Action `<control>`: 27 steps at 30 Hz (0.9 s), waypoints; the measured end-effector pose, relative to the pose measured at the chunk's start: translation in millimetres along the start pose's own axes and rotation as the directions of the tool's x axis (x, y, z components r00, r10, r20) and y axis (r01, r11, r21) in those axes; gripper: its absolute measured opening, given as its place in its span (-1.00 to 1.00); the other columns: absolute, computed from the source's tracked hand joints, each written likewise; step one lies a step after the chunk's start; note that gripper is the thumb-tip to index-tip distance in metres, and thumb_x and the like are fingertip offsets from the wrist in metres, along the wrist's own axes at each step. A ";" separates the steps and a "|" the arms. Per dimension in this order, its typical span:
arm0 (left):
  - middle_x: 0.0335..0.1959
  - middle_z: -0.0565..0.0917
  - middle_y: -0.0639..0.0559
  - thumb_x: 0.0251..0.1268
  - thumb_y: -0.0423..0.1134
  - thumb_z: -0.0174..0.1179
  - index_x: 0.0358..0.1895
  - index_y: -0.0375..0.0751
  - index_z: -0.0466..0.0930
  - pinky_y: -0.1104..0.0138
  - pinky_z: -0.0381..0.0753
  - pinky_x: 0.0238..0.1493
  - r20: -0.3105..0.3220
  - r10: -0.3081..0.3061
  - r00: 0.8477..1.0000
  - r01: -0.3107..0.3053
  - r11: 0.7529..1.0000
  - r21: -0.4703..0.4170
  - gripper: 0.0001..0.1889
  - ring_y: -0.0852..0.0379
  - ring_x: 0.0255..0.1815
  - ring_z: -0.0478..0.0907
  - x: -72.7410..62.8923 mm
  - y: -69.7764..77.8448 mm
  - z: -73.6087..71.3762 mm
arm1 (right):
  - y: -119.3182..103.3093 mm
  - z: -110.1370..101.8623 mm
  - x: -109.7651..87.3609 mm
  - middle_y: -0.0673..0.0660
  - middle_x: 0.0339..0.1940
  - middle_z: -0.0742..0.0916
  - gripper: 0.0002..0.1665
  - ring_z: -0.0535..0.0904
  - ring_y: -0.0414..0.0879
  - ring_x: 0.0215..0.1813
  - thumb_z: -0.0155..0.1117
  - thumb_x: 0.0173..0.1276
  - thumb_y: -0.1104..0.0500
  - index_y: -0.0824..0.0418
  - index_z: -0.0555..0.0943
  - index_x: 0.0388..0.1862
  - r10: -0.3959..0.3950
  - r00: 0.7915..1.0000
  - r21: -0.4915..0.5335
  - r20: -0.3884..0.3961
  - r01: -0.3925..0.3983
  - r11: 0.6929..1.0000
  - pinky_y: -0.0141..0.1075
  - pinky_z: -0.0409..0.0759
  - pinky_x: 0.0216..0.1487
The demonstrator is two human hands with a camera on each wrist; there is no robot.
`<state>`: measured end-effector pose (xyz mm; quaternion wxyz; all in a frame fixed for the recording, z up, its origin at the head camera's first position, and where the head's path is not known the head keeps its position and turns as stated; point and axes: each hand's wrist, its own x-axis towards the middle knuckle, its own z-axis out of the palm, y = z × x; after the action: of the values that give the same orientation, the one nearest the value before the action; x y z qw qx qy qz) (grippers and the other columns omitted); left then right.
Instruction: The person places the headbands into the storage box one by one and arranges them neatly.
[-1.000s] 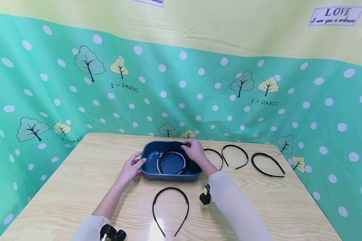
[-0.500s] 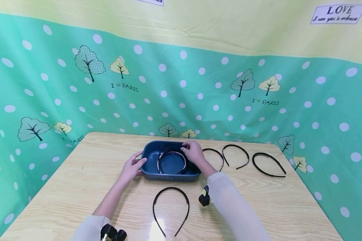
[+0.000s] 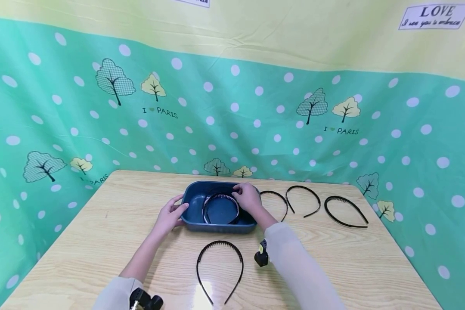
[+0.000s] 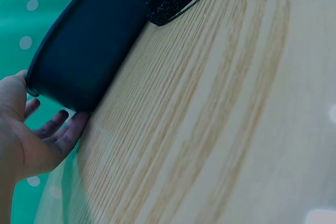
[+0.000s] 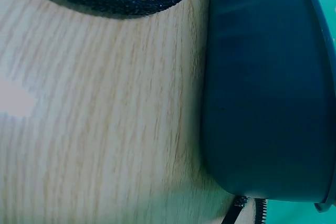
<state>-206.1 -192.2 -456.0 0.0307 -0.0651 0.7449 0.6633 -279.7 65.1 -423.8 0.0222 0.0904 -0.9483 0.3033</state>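
Observation:
A dark blue plastic basin (image 3: 222, 228) stands at the back middle of the table. My left hand (image 3: 170, 216) grips its left end, thumb at the rim and fingers curled under the outer wall, as the left wrist view confirms. Inside the basin lies at least one toothed headband (image 3: 203, 211), with a pale band along it. My right hand (image 3: 249, 199) reaches over the right side and pinches a thin black headband (image 3: 218, 188), mostly lost against the dark inside. The right wrist view shows the basin's outer wall (image 5: 268, 93) but not the fingers.
One toothed black headband (image 3: 219, 243) lies in front of the basin. To the right are a headband (image 3: 286, 206) partly behind my right hand, another black one (image 3: 318, 200), and a third (image 3: 345, 225) turned sideways. A dotted cloth (image 3: 232, 129) hangs behind the table.
My right hand has lowered slightly with the headband, whose arc has sunk from above the back rim down into the basin. The left hand keeps its grip.

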 end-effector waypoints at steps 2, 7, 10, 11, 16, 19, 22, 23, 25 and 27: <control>0.18 0.43 -0.38 0.36 -0.05 0.08 0.40 -0.08 0.19 0.27 0.70 -0.16 0.001 0.001 1.000 -0.001 1.000 -0.002 -0.42 -0.03 -0.07 0.62 -0.3 -0.1 0.0 | 0.3 0.5 -0.2 0.09 -0.30 0.63 -0.72 0.48 -0.11 -0.37 0.19 0.35 0.12 0.13 0.64 -0.01 0.001 1.000 0.013 0.015 -0.001 1.000 -0.31 0.45 -0.41; 0.19 0.42 -0.39 0.37 -0.04 0.07 0.40 -0.09 0.17 0.26 0.70 -0.15 0.008 0.006 1.000 -0.006 1.000 0.002 -0.41 -0.08 -0.03 0.61 -1.1 -0.2 -0.4 | 0.3 2.4 -1.2 0.09 -0.30 0.65 -0.72 0.50 -0.12 -0.38 0.17 0.37 0.12 0.14 0.63 0.00 0.015 0.999 0.020 0.048 -0.016 1.000 -0.31 0.48 -0.41; 0.20 0.42 -0.40 0.37 -0.04 0.06 0.41 -0.09 0.17 0.26 0.70 -0.15 0.011 0.009 1.000 -0.009 1.000 0.003 -0.41 -0.10 -0.01 0.60 -1.4 0.1 -0.8 | 0.0 3.3 -1.5 0.08 -0.28 0.65 -0.72 0.51 -0.13 -0.35 0.16 0.37 0.12 0.13 0.63 0.01 0.017 0.998 0.007 0.052 -0.018 1.000 -0.31 0.49 -0.40; 0.20 0.41 -0.40 0.37 -0.04 0.06 0.41 -0.09 0.17 0.26 0.70 -0.15 0.012 0.010 1.000 -0.010 1.000 0.002 -0.41 -0.11 -0.01 0.60 -1.4 0.2 -0.9 | -0.1 3.6 -1.5 0.08 -0.27 0.65 -0.72 0.51 -0.13 -0.34 0.16 0.37 0.11 0.12 0.63 0.01 0.017 0.998 0.003 0.052 -0.017 1.000 -0.30 0.50 -0.39; 0.21 0.41 -0.40 0.37 -0.04 0.06 0.41 -0.09 0.16 0.26 0.70 -0.14 0.016 0.009 1.000 -0.009 1.000 -0.001 -0.40 -0.10 -0.01 0.60 -1.7 1.4 -1.2 | -0.4 3.8 -2.6 0.10 -0.19 0.60 -0.72 0.50 -0.09 -0.26 0.14 0.39 0.11 0.13 0.62 0.01 0.020 0.998 -0.003 0.064 -0.020 1.000 -0.28 0.51 -0.33; 0.21 0.40 -0.39 0.37 -0.04 0.06 0.42 -0.09 0.15 0.27 0.70 -0.13 0.017 0.007 1.000 -0.007 1.000 -0.003 -0.40 -0.10 -0.01 0.60 -1.9 2.0 -1.2 | -0.7 3.0 -3.3 0.12 -0.15 0.57 -0.72 0.50 -0.07 -0.21 0.14 0.39 0.11 0.13 0.61 0.02 0.022 0.997 0.002 0.071 -0.022 1.000 -0.25 0.52 -0.29; 0.21 0.40 -0.39 0.37 -0.04 0.06 0.42 -0.09 0.15 0.26 0.70 -0.13 0.016 0.008 1.000 -0.008 1.000 0.005 -0.40 -0.10 -0.01 0.60 -2.0 2.1 -1.0 | -1.3 1.8 -4.1 0.13 -0.12 0.58 -0.72 0.52 -0.06 -0.18 0.14 0.38 0.11 0.14 0.61 0.01 0.020 0.997 0.014 0.075 -0.021 1.000 -0.23 0.54 -0.25; 0.21 0.40 -0.39 0.37 -0.03 0.06 0.42 -0.09 0.15 0.26 0.70 -0.13 0.015 0.009 1.000 -0.009 1.000 0.009 -0.40 -0.10 -0.01 0.60 -1.9 2.0 -1.0 | -1.3 1.5 -4.4 0.14 -0.11 0.58 -0.72 0.52 -0.05 -0.17 0.15 0.38 0.11 0.14 0.61 0.01 0.016 0.997 0.017 0.075 -0.017 1.000 -0.22 0.55 -0.25; 0.20 0.41 -0.39 0.38 -0.04 0.05 0.41 -0.09 0.16 0.26 0.70 -0.13 0.012 0.009 1.000 -0.009 1.000 0.013 -0.41 -0.10 -0.01 0.60 -1.5 1.4 -0.7 | -1.5 1.0 -5.0 0.14 -0.11 0.58 -0.72 0.52 -0.05 -0.17 0.15 0.37 0.11 0.14 0.62 0.01 0.012 0.997 0.024 0.076 -0.013 1.000 -0.22 0.55 -0.23; 0.20 0.41 -0.39 0.38 -0.05 0.05 0.41 -0.09 0.16 0.25 0.70 -0.13 0.009 0.009 1.000 -0.009 1.000 0.012 -0.42 -0.11 -0.01 0.60 -1.2 1.0 -0.5 | -1.5 0.7 -5.2 0.14 -0.10 0.58 -0.72 0.52 -0.06 -0.16 0.16 0.37 0.10 0.14 0.62 0.01 0.008 0.997 0.025 0.076 -0.010 1.000 -0.22 0.56 -0.22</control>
<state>-205.0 -192.5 -454.8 0.0316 -0.0587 0.7491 0.6591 -274.2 64.3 -424.0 -0.0162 0.0979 -0.9450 0.3115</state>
